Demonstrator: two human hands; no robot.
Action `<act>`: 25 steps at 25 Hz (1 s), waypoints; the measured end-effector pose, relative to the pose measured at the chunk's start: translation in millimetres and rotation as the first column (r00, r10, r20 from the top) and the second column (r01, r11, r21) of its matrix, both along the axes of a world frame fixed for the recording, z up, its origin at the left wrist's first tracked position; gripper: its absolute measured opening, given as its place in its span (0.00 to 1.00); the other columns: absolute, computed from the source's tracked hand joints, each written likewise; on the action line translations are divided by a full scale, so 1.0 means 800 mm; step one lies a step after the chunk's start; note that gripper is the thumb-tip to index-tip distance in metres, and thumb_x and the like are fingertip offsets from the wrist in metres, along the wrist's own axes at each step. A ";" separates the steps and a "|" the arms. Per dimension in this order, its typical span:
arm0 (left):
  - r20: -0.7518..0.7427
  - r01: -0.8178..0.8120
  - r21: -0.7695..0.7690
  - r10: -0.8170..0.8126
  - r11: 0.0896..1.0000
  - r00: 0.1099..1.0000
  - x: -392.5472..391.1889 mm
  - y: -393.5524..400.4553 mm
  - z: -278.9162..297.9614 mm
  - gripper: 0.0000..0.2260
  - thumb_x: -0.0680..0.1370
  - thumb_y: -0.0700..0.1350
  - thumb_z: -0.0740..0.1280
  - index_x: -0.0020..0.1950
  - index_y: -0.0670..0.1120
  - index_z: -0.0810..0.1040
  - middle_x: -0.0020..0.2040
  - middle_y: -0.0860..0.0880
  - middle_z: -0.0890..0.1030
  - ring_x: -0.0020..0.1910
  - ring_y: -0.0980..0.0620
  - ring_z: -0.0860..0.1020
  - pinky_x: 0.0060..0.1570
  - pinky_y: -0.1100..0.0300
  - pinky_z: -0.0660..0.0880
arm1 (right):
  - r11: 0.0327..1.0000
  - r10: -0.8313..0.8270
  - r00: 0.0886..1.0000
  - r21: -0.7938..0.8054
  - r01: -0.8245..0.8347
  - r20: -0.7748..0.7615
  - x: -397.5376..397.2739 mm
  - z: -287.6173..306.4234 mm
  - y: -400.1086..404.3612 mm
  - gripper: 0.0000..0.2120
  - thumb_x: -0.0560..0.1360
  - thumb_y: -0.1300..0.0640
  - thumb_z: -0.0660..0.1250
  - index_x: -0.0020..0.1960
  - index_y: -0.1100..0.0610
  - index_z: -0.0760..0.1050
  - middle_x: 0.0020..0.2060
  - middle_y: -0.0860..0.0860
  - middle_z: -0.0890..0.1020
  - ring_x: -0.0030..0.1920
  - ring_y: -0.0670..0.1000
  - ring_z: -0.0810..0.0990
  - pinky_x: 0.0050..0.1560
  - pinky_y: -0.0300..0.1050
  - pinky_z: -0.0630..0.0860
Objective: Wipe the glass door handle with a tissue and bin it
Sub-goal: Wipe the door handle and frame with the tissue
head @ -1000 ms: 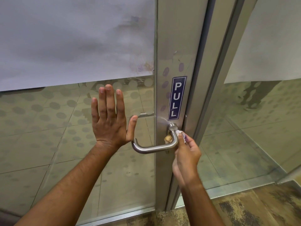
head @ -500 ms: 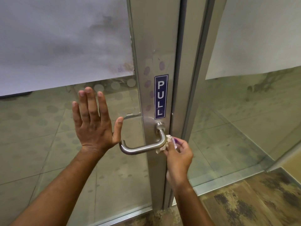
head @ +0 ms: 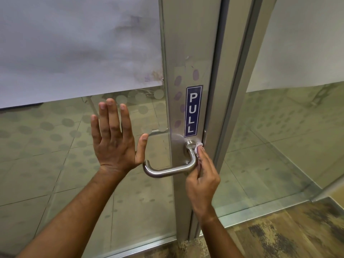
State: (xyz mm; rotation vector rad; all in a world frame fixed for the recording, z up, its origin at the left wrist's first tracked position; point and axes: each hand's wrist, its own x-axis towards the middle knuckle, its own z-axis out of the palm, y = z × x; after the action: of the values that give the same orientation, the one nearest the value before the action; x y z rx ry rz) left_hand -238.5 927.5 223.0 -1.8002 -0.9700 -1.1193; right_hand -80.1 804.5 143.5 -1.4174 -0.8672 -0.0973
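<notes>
A steel lever handle [head: 168, 170] sticks out of the metal door stile [head: 191, 53], just under a blue PULL sticker [head: 193, 111]. My right hand [head: 202, 175] pinches a small white tissue [head: 198, 145] and holds it against the handle's upright neck near the round base. My left hand [head: 116, 138] lies flat on the glass door [head: 55, 146], fingers straight and spread, its thumb close to the lever's free end. Most of the tissue is hidden by my fingers.
Frosted film [head: 74, 49] covers the upper glass; dots speckle the lower part. A fixed glass panel [head: 297, 127] stands to the right of the frame. Patterned brown carpet [head: 279, 233] lies at the bottom right. No bin is in view.
My right hand has slid the tissue up from the handle's lower bend to its neck by the base. My left hand stays flat on the glass.
</notes>
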 end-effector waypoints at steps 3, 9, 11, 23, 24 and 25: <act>0.005 -0.006 0.003 0.006 1.000 1.000 0.001 0.000 0.000 0.38 0.80 0.59 0.54 0.82 0.39 0.47 0.77 0.36 0.51 0.81 0.45 0.40 0.80 0.47 0.41 | 0.993 0.083 0.995 -0.088 -0.079 0.046 -0.007 -0.013 -0.002 0.32 0.69 0.74 0.59 0.73 0.65 0.64 0.71 0.56 0.70 0.73 0.47 0.65 0.70 0.33 0.63; 0.005 0.005 0.001 -0.005 1.000 1.000 0.001 0.000 0.001 0.38 0.79 0.59 0.55 0.82 0.40 0.44 0.77 0.35 0.51 0.81 0.46 0.40 0.80 0.48 0.41 | 0.958 0.157 0.986 -0.236 -0.166 -0.057 -0.018 -0.044 -0.008 0.39 0.68 0.81 0.58 0.76 0.61 0.60 0.76 0.44 0.58 0.77 0.43 0.56 0.70 0.51 0.69; 0.006 0.010 0.001 -0.010 1.000 1.000 0.001 0.000 0.001 0.38 0.79 0.59 0.54 0.82 0.40 0.44 0.77 0.36 0.51 0.81 0.46 0.40 0.80 0.48 0.41 | 0.962 0.181 0.981 -0.197 -0.190 -0.066 -0.019 -0.039 -0.003 0.41 0.66 0.81 0.58 0.77 0.60 0.58 0.77 0.46 0.58 0.77 0.48 0.56 0.72 0.51 0.66; 0.017 -0.011 -0.034 0.012 0.999 1.000 0.002 -0.003 0.004 0.36 0.79 0.59 0.55 0.79 0.38 0.52 0.76 0.36 0.53 0.81 0.47 0.38 0.79 0.48 0.40 | 0.915 0.264 0.915 -0.380 -0.137 0.306 -0.034 -0.084 -0.006 0.15 0.73 0.68 0.61 0.57 0.69 0.77 0.63 0.58 0.79 0.71 0.55 0.69 0.64 0.54 0.74; 0.015 -0.014 -0.037 0.015 0.999 1.000 0.001 -0.002 0.003 0.36 0.79 0.59 0.55 0.79 0.38 0.52 0.76 0.36 0.52 0.81 0.47 0.38 0.79 0.48 0.40 | 0.906 0.295 0.887 -0.398 -0.141 0.357 -0.036 -0.087 -0.006 0.16 0.72 0.69 0.63 0.59 0.68 0.77 0.63 0.58 0.79 0.70 0.56 0.70 0.65 0.54 0.73; 0.014 -0.017 -0.039 0.018 0.999 1.000 0.001 -0.002 0.003 0.36 0.79 0.59 0.55 0.79 0.38 0.51 0.77 0.37 0.52 0.81 0.47 0.38 0.79 0.48 0.40 | 0.899 0.326 0.857 -0.412 -0.149 0.400 -0.036 -0.087 -0.006 0.21 0.71 0.70 0.65 0.64 0.66 0.75 0.67 0.57 0.76 0.71 0.57 0.69 0.69 0.52 0.70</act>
State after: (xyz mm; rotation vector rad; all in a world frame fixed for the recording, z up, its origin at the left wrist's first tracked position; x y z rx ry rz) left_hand -237.4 926.1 225.1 -1.8135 -1.0204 -1.1111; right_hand -108.7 800.0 73.9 -1.6491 -1.5211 -0.0832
